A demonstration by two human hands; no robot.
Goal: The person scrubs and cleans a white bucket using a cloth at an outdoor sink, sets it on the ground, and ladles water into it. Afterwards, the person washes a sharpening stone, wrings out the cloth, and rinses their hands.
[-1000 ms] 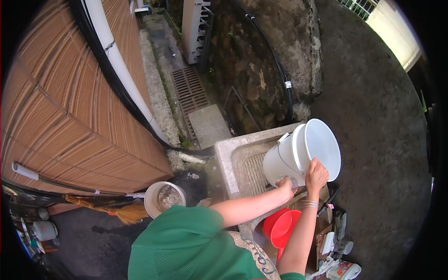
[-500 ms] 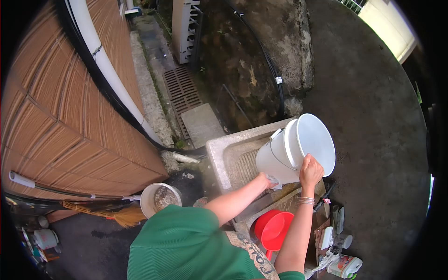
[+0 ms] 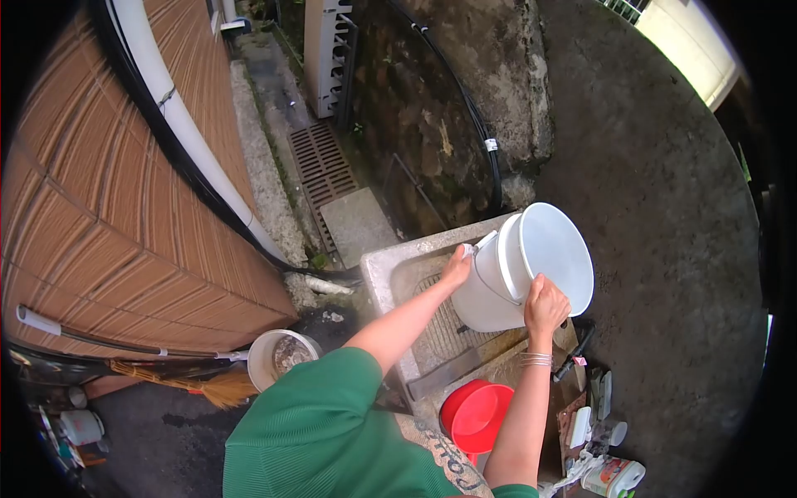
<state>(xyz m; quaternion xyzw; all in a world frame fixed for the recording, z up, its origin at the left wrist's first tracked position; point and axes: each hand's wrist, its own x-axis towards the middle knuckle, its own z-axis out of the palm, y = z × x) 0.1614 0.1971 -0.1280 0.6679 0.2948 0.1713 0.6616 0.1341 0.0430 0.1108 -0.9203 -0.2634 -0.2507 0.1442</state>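
The large white bucket (image 3: pixel 479 300) is over the stone sink (image 3: pixel 378 286), its long axis running across the view from the base at the left to the wide, pale mouth at the right; it appears to lean toward the mouth side, though how far from upright is hard to judge from above. The right hand (image 3: pixel 545 305) is at the mouth end, fingers folded closed over the near edge of the rim, so most of the bucket lies leftward and outward from that grip. The left hand (image 3: pixel 456 268) is nearer the base end, at the bucket's left side just beside the white handle grip (image 3: pixel 486 241); its fingers are bent around something pale, but whether that is cloth or part of the bucket, and how tightly they close, I cannot tell. The hands thus sit on different sides of the body, with the wire bail between them. Beneath is the ribbed washboard (image 3: pixel 429 334); nearer the person, below the right forearm's left edge, sits a red dipper (image 3: pixel 479 417), and well apart at the left stands a smaller pail (image 3: pixel 260 367)
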